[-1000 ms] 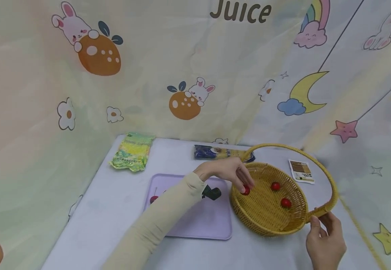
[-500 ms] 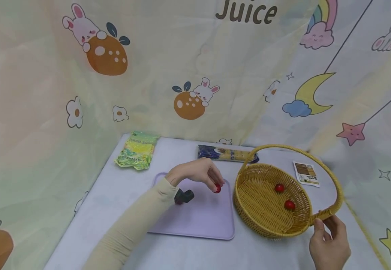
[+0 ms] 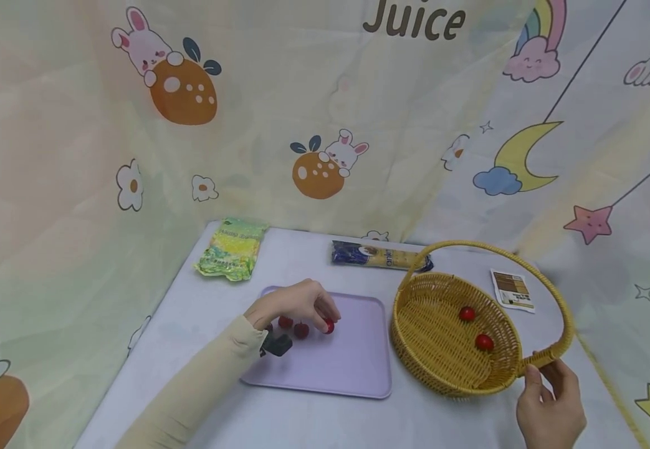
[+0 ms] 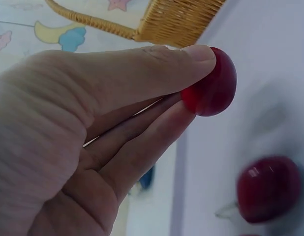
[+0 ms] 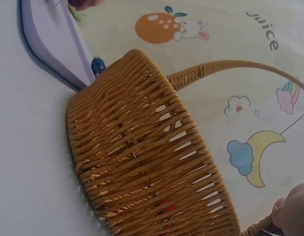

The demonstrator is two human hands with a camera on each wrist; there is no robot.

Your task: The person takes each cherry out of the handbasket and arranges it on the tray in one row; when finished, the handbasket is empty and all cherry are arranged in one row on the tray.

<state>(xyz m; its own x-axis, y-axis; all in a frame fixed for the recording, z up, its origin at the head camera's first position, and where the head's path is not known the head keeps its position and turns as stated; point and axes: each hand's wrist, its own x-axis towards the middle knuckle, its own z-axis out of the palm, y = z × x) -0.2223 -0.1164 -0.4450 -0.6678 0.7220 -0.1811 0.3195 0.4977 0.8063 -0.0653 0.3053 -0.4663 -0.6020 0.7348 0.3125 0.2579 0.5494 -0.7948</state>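
Thumb and fingers of my left hand [image 3: 302,302] pinch a red cherry [image 4: 216,86] low over the lilac tray [image 3: 353,368]. On the tray lie several darker cherries [image 3: 301,330], partly covered by the hand and wrist; one [image 4: 269,189] shows a thin stem in the left wrist view. To the right stands a woven basket [image 3: 437,337] with an arched handle and two red cherries [image 3: 484,342] inside. My right hand [image 3: 551,402] grips the near base of that handle; only a bit of the fingers [image 5: 294,211] shows at the right wrist view's corner.
At the back left lies a green and yellow packet [image 3: 232,249]. A blue and tan noodle pack [image 3: 381,255] is behind the tray and basket. Right of the basket is a small white and brown sachet [image 3: 512,290]. A printed cloth [image 3: 246,125] hangs behind the table.
My left hand has carried the cherry leftward from over the basket to low over the tray. My right hand keeps its grip on the basket handle. The head view has shifted slightly.
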